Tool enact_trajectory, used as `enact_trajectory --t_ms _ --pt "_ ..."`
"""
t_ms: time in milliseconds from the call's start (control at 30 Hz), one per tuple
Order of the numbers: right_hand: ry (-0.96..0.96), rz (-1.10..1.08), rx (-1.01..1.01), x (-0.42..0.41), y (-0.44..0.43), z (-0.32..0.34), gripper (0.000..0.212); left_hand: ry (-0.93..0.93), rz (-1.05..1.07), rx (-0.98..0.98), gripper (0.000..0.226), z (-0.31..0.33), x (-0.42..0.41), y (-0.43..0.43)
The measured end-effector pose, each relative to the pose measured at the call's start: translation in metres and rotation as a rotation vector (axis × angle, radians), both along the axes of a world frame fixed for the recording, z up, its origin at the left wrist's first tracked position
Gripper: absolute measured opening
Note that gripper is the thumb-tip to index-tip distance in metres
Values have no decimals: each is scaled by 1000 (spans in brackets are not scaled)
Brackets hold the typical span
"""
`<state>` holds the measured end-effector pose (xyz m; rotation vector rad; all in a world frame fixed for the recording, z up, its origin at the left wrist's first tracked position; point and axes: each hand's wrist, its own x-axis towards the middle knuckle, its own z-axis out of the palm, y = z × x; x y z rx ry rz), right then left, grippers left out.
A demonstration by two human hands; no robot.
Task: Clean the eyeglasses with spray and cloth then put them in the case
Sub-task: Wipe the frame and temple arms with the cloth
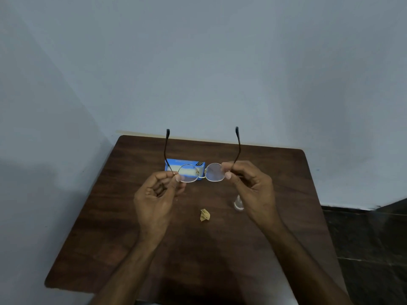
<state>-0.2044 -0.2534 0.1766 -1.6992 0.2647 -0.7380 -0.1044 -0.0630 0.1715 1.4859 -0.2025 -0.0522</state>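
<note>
Left hand (pixel 157 192) and right hand (pixel 250 183) each pinch a hinge of the open eyeglasses (pixel 201 172), held above the table (pixel 110 238) before the blue case (pixel 185 165) toward the far edge; cloth (pixel 204 215) mid-surface, spray bottle (pixel 239 203) rightward

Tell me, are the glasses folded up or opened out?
Opened out. Both arms of the eyeglasses stick straight out away from the lenses, while the left hand and right hand pinch the frame's outer corners.

Dark wooden table (pixel 110 249) against pale wall (pixel 198 62); dark floor (pixel 370 234).
</note>
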Motion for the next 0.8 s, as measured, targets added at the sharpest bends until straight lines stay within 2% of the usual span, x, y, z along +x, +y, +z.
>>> enact_trajectory --t_ms 67,167,267,367,567,633,700,800 --pt "42 12 22 -4 -12 -5 31 7 7 -8 15 -3 0 -3" --pt "114 -95 -20 -16 -35 -22 44 10 9 -9 14 -10 0 -3" --pt "280 -212 -152 -31 -54 -60 54 5 2 22 14 -15 -3 0" --pt "467 -216 -233 -41 -61 -109 63 28 -1 18 15 -17 -5 4" --pt "586 -170 -154 -33 -50 -168 85 6 -21 20 15 -16 -6 5" --pt "596 -167 -139 -26 -46 -178 80 7 -19 19 16 -15 -5 4" --pt "607 -179 -126 -19 -43 -186 66 5 -17 13 18 -13 -4 5" --pt "578 -224 -23 -13 -43 -189 52 -13 -20 1 18 -10 -2 11"
